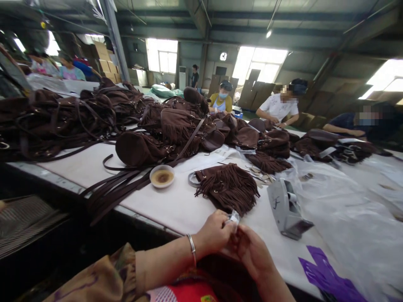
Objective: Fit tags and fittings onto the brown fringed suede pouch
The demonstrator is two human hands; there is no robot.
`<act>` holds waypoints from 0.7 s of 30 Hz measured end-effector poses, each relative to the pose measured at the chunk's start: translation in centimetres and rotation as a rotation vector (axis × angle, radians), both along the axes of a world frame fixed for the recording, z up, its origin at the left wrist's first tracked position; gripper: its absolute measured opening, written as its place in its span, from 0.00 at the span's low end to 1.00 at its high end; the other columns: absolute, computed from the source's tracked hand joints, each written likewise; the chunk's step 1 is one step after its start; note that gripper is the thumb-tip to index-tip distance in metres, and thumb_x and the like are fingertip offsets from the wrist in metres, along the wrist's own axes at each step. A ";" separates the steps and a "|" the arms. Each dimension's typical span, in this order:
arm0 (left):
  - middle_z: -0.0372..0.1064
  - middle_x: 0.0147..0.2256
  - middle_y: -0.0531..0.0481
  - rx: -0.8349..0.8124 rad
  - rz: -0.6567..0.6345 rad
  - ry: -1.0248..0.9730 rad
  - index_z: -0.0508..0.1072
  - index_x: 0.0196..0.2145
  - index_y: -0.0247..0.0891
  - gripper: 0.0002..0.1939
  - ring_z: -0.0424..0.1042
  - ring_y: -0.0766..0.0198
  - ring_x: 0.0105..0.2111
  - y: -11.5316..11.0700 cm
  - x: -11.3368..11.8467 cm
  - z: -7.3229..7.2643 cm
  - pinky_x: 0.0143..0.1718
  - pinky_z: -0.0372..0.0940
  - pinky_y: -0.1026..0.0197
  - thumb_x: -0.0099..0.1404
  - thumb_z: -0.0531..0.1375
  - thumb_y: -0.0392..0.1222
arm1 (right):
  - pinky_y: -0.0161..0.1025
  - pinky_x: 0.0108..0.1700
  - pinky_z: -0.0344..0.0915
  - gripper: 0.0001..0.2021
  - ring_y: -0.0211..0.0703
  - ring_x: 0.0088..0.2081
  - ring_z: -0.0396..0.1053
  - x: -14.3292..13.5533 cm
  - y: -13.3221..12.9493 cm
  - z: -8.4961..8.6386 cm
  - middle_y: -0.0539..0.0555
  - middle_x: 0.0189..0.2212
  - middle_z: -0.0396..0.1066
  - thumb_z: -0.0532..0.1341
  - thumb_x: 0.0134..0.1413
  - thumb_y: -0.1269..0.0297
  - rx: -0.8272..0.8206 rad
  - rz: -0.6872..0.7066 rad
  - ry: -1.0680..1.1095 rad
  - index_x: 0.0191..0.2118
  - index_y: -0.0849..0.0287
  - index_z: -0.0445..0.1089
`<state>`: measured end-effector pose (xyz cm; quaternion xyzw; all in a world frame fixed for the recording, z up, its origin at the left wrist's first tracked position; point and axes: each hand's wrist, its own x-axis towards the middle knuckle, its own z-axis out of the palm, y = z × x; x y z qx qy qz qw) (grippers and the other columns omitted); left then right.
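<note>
The person's left hand (215,233) is drawn narrow, thumb and fingers pinched on a small whitish plastic piece (233,218), which pokes up from its fingertips. The right hand (255,253) comes in beside it with curled fingers, the two sets of fingertips meeting just below the piece; whether the right one grips anything (its inner side is turned out of sight) cannot be told. A silver bangle (192,248) circles the left wrist.

Just beyond both hands, a dark brown fringed bag (228,184) lies on the pale tabletop (176,209), its tassels spread toward the right-hand side. Farther out and to the left of the left hand stands a white bowl (162,176) with something brownish in it, and past that a bundle of long dark straps (121,188) hangs over the table edge.

To the right of the right hand and a little beyond it sits a grey tape dispenser (285,209); nearer, on the same side, lies a crumpled purple plastic piece (329,272), with clear plastic sheeting (343,201) spread behind it. Well beyond the hands, more brown bags (176,126) are heaped, and a co-worker in white (277,107) leans over the far side.
</note>
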<state>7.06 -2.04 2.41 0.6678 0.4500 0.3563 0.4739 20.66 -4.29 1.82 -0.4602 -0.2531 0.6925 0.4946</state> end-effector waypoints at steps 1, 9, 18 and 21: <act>0.70 0.40 0.40 0.137 -0.032 0.104 0.73 0.28 0.34 0.10 0.69 0.55 0.44 -0.2 -0.1 -0.1 0.49 0.67 0.54 0.62 0.57 0.42 | 0.35 0.26 0.63 0.19 0.39 0.25 0.65 0.2 -0.1 0.0 0.51 0.26 0.70 0.69 0.43 0.49 -0.026 0.006 -0.003 0.33 0.60 0.71; 0.69 0.47 0.39 0.636 -0.091 0.354 0.73 0.43 0.33 0.11 0.67 0.55 0.48 4.3 -4.9 0.6 0.53 0.65 0.53 0.63 0.60 0.40 | 0.42 0.29 0.60 0.15 0.50 0.27 0.66 7.4 2.0 -1.6 0.55 0.22 0.69 0.60 0.49 0.50 0.286 0.019 -1.257 0.24 0.57 0.71; 0.70 0.40 0.38 0.503 0.115 0.829 0.74 0.37 0.34 0.06 0.67 0.50 0.44 9.5 -9.6 -0.7 0.46 0.65 0.50 0.62 0.59 0.37 | 0.46 0.43 0.66 0.18 0.50 0.37 0.70 4.8 6.3 1.1 0.61 0.40 0.72 0.56 0.56 0.56 0.746 -0.111 -1.489 0.47 0.61 0.70; 0.72 0.37 0.40 0.484 0.058 0.866 0.75 0.34 0.36 0.08 0.69 0.51 0.42 8.7 -8.7 -0.7 0.43 0.65 0.52 0.62 0.61 0.43 | 0.44 0.40 0.67 0.23 0.46 0.32 0.70 1.3 9.3 1.5 0.58 0.38 0.74 0.61 0.50 0.54 0.570 -0.105 -1.296 0.50 0.61 0.70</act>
